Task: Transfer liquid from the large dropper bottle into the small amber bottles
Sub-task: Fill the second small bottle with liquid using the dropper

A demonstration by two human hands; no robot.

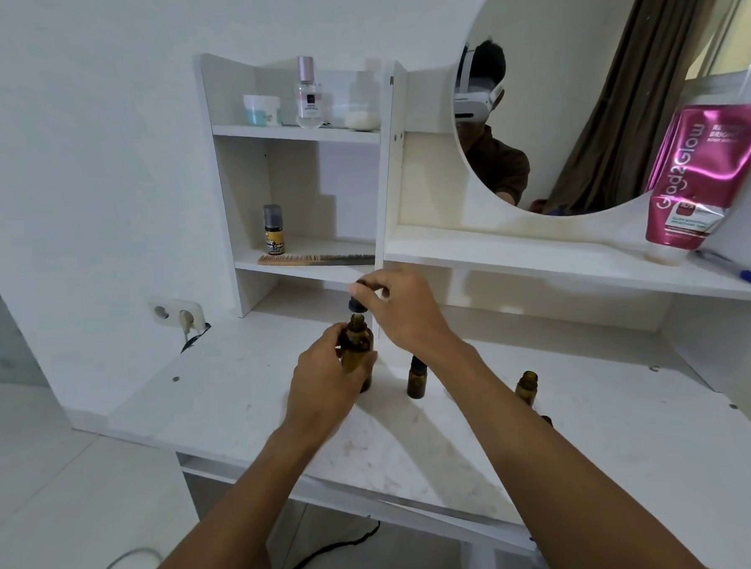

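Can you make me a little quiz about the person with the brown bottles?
1. True or false: the dropper cap is screwed tight on the large dropper bottle.
2. Which hand holds the large bottle? A) left hand B) right hand
3. Fill in: the pink tube stands on the ____ under the mirror.

Key: 1 false, it is lifted just above the open neck; 2 A; 3 shelf.

White desk [223,405], small amber bottles [416,382]
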